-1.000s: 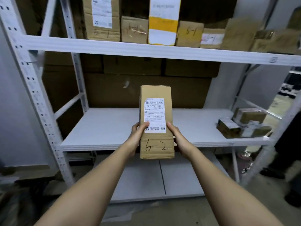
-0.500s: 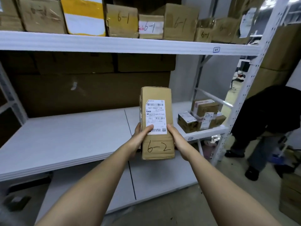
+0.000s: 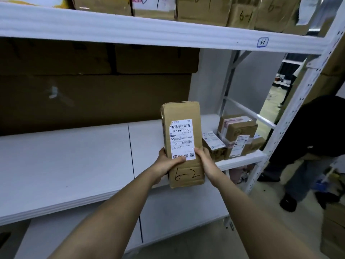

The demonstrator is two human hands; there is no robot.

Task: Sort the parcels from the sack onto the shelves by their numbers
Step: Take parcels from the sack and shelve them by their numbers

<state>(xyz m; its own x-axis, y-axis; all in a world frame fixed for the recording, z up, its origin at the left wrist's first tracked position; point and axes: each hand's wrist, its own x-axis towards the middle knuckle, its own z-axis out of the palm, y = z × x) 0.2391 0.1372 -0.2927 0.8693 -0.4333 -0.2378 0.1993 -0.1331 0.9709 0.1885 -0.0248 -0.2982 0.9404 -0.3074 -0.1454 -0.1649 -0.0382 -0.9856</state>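
1. Brown cardboard sheets (image 3: 93, 101) line the back of the rack on the left, behind a bare stretch of the white middle shelf (image 3: 61, 165).
2. Left hand (image 3: 165, 165): fingers wrapped round the left edge of the parcel (image 3: 182, 128), thumb lying across the lower corner of its white shipping label (image 3: 182, 140). Grasping.
3. Parcel: tall brown carton, held upright in the air in front of the middle shelf, not resting on it. Handwritten "6-2" on the lower face.
4. Right hand (image 3: 206, 163): curled round the right edge of the same carton at matching height. Grasping; a two-handed hold.
5. Right end of the middle shelf: a small cluster of parcels (image 3: 235, 136), labelled and taped, near the upright post (image 3: 291, 116).
6. Top shelf (image 3: 130, 32): cartons marked "6-1" (image 3: 242, 15); a small tag on its front edge appears to read the same.
7. Far right: a person in dark clothing (image 3: 306, 146) stands beyond the rack.
8. Step in hand, by judgement: number read, the carry to the matching shelf under way. If the level under 6-1 is 6-2, the middle shelf is the target.
9. Next move calls for: lowering the carton onto open shelf, probably beside the cluster, number facing out, then letting go with both hands.
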